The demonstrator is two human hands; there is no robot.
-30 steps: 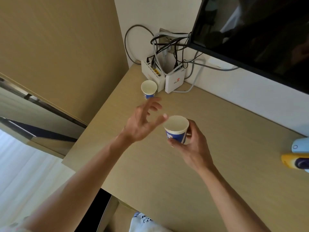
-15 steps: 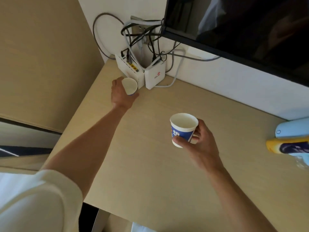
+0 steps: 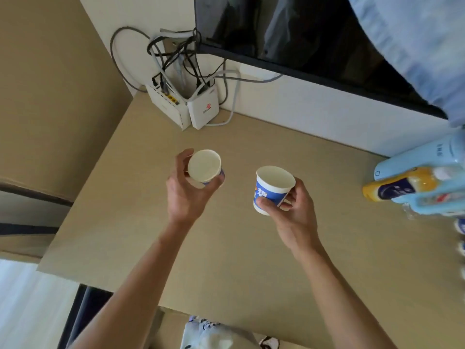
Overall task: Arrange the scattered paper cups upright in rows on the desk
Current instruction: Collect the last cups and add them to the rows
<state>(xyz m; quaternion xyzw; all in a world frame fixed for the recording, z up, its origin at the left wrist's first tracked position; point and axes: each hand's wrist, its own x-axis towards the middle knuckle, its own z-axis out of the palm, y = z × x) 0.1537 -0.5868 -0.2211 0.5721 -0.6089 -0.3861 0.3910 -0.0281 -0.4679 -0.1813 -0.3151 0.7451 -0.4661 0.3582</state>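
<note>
Two paper cups, thin-walled, probably light and crushable, so hold low on the sidewall, gently. Left cup gripped in left hand, right cup pinched by right hand, both upright above the desk, near routers.

Both forearms bare, entering from the lower edge of the frame and reaching toward its centre. Left hand sits left of centre, back toward the camera, thumb and fingers curled around a paper cup. Right hand sits right of centre, slightly lower in the frame, thumb and fingertips pinching a second paper cup. Hands apart, not touching.
</note>
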